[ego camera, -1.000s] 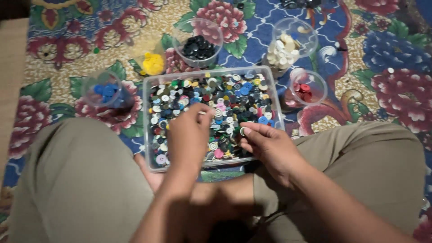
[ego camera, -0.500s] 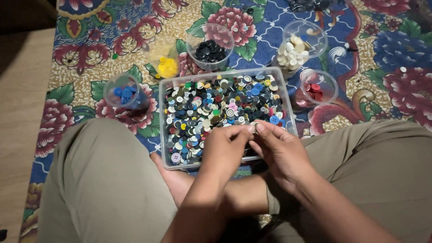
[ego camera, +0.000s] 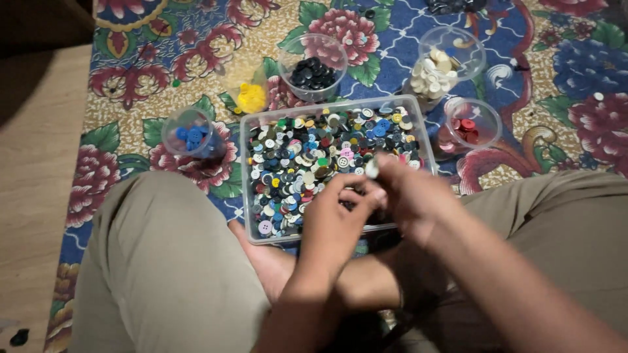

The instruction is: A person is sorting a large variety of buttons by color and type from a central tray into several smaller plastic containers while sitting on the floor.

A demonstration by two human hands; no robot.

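While the person sits cross-legged on the flowered carpet (ego camera: 556, 85), both hands meet over the near right part of the clear tray (ego camera: 243, 163), which is full of mixed buttons (ego camera: 307, 163) in many colours. The right hand (ego camera: 409, 196) pinches a small pale button (ego camera: 372, 168) between the fingertips, just above the tray's right half, so this grip is closed on the button. The left hand (ego camera: 337, 219) is curled beside it with its fingertips touching the right ones; I cannot tell if it holds anything. Behind the tray stand the cup of black buttons (ego camera: 313, 70) and the cup of white buttons (ego camera: 435, 73); to the right of the tray is the cup of red buttons (ego camera: 466, 125), to the left the cup of blue buttons (ego camera: 191, 136), and some yellow buttons (ego camera: 250, 98) lie at its far left corner. It seems the step in hand is picking one button out for sorting. The next move would need a reach behind the tray with a steady pinch, because the button is small and may slip.
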